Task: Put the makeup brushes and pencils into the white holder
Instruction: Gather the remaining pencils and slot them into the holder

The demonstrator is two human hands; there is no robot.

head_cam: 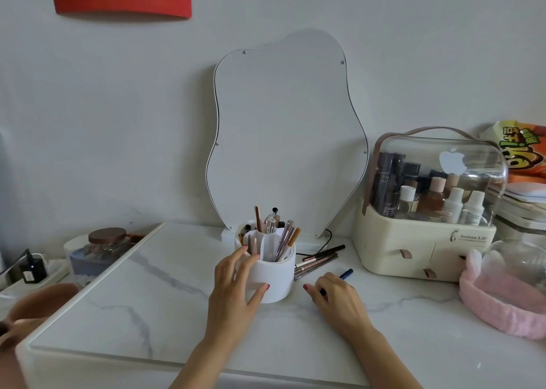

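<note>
- Jar (107, 236) sitting far left, partly hidden behind the tabletop (147, 300) edge, contents unclear.
- Left hand (233, 285) wrapping fingers and thumb round the white holder (274, 276), which is standing mid-table before the mirror (283, 128); brushes and pencils (283, 238) sticking up from its compartments.
- Loose pencils (320, 258) lying just right of the holder, ends hidden behind it.
- Right hand (336, 297) curling over a blue-tipped pencil (346, 274), covering most of it.
- Organizer box (425, 240) showing "Serious Life"; orange bag (523, 149) getting cut off at the edge, print unreadable.

Just right of the white cylindrical plastic holder (276, 276), the right hand (339, 298) covers most of a dark blue-tipped pen (346, 273), the left hand (233, 288) hides the holder's left wall, and far to its right a fluffy pink headband (502, 306) runs off the frame edge.
</note>
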